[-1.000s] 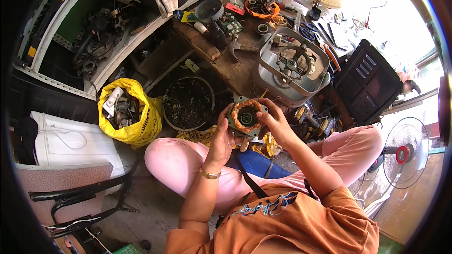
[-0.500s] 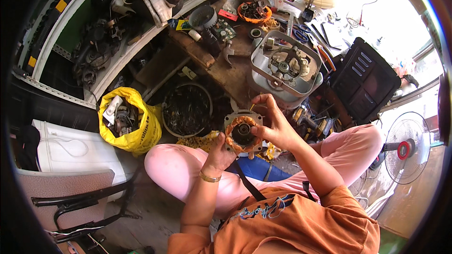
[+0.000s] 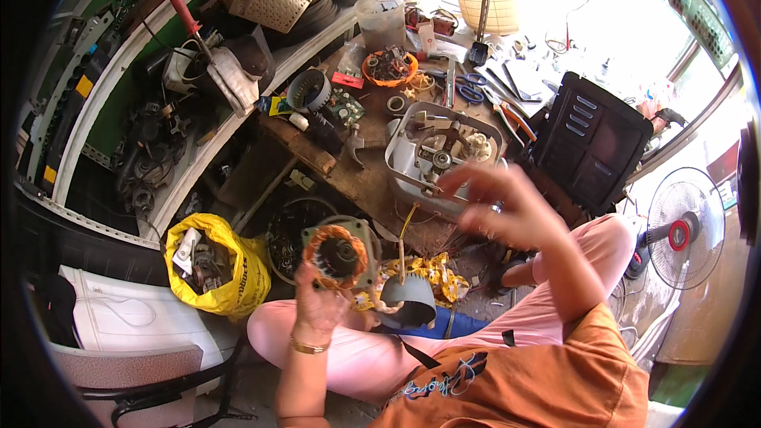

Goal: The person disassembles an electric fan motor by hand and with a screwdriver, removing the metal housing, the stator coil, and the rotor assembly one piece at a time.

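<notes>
1. The left hand (image 3: 321,293) grips the copper-wound motor part (image 3: 339,257) at its near side, the winding just beyond the palm, short of the tabletop (image 3: 350,184)'s near edge.
2. The right hand (image 3: 507,208), blurred, is open, fingers apart, well away from that part, near the metal housing (image 3: 406,162).

Left one of its pair, the head camera goes wide, a fisheye staring down past the shirt (image 3: 468,384)! Left hand (image 3: 321,292) and right hand (image 3: 509,204) loom close, mid-picture; the bench (image 3: 361,188) spreads farther off up top, bag (image 3: 250,276) out left, fan (image 3: 684,230) out right, straight edges bowing toward the dark round border.
</notes>
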Demonstrator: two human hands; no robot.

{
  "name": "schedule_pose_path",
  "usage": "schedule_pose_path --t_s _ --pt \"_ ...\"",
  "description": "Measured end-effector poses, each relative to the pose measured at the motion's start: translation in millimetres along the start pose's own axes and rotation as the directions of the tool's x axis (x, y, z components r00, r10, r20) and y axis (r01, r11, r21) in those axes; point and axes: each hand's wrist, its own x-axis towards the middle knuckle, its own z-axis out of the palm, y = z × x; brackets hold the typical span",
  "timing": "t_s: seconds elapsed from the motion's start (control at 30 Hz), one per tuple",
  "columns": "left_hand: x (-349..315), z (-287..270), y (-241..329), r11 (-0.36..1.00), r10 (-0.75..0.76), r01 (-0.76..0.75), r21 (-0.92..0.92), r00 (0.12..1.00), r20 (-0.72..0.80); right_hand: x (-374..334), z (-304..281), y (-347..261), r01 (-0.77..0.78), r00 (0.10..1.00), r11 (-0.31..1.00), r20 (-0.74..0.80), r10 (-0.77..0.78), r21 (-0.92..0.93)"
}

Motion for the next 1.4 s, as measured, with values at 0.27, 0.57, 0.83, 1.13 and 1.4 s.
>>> schedule_pose_path --t_s 0.27,0.57,0.83,1.13,1.4 --pt "35.3 -5.0 -9.5 0.998 -0.008 0.004 -0.060 0.998 -0.068 136.7 -96.1 71.8 -0.119 0.948 0.993 -0.299 0.110 -0.011" --pt "38.7 -20.1 -24.5 0.992 0.118 -0.127 -0.008 0.943 -0.311 270.6 -40.3 127.6 0.125 0.953 0.681 0.279 0.121 -0.721" --pt "46.7 -19.2 -17.6 0.990 0.110 -0.134 -0.038 0.922 -0.372 263.4 -35.0 196.7 0.229 0.679 0.475 0.490 0.547 -0.849" --pt "54.8 -19.0 -21.8 0.994 0.026 -0.071 -0.088 0.903 -0.430 318.8 -36.6 163.3 0.074 0.867 0.561 0.332 0.373 -0.825" --pt "59.3 -15.4 -19.3 0.990 0.075 -0.114 -0.083 0.924 -0.376 315.0 57.9 142.0 -0.131 0.775 0.833 0.468 0.424 -0.537"
